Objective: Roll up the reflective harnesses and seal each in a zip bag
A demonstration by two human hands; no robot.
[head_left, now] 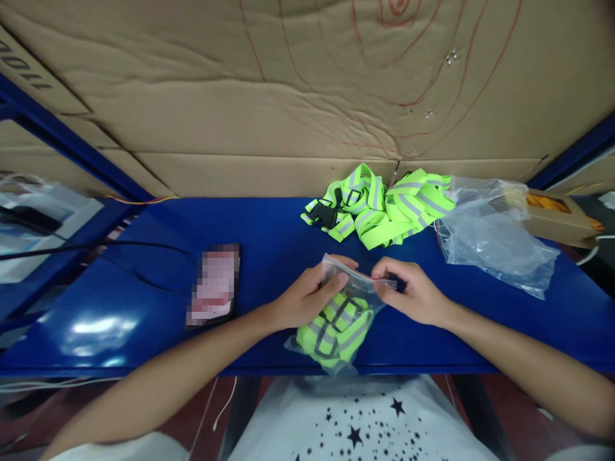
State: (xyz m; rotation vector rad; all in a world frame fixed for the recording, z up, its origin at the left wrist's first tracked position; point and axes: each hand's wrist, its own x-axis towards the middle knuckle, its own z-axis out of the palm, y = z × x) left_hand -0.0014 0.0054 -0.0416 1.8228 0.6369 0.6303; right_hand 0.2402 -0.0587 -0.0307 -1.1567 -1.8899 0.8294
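Near the front edge of a shiny blue counter (269,230) is a small clear plastic bag (354,278), thin, soft and crinkly. The left hand (312,298) is partly closed on it, with the thumb flat on the front and the other fingers tucked behind the top. The right hand (410,288) is curled up, and its thumb and fingers pinch the top corner on the other side. Inside the bag sits a folded strap bundle (343,342), bright yellow-green with grey stripes and black square loops (338,328). It makes a fat, round lump. Further back on the counter lies a messy heap of loose straps (384,208), flat and bendy like ribbon, with a hard black buckle (323,215) at the left end. Just right of the heap are flat see-through bags (500,243), all wrinkled, and beside them a brown box (552,227) with something orange in it. Behind stands a big creased cardboard sheet (202,121) with wobbly red lines on it. Well off to the left lies a flat phone (218,282), near thin black cords (144,244)
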